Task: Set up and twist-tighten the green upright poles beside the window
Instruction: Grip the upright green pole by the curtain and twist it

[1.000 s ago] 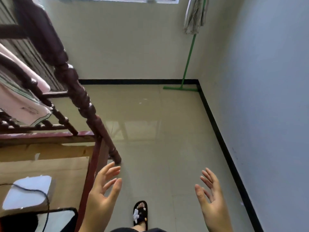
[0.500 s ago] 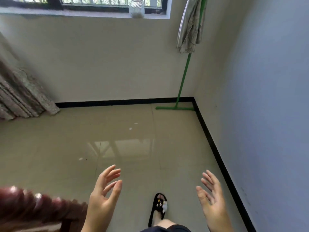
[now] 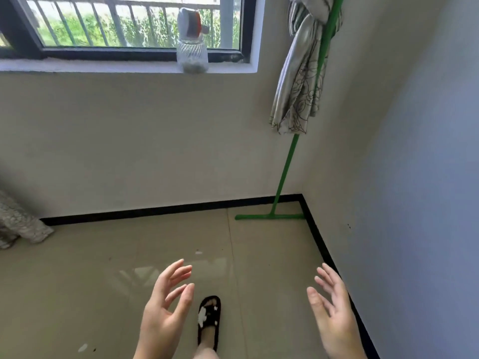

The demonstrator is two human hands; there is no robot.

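Approach to the green pole [image 3: 285,174], which stood in the corner at upper right of the frame, cloth [image 3: 298,81] knotted around it. Left hand [image 3: 166,309] and right hand [image 3: 334,312], lower frame, were spread and empty; gripping below the cloth would likely steady twisting

I see one thin green metal pole [image 3: 286,172] on a flat green crossbar foot [image 3: 269,216], standing in the room corner right of the window, tilted slightly, patterned grey cloth draped over its upper part.
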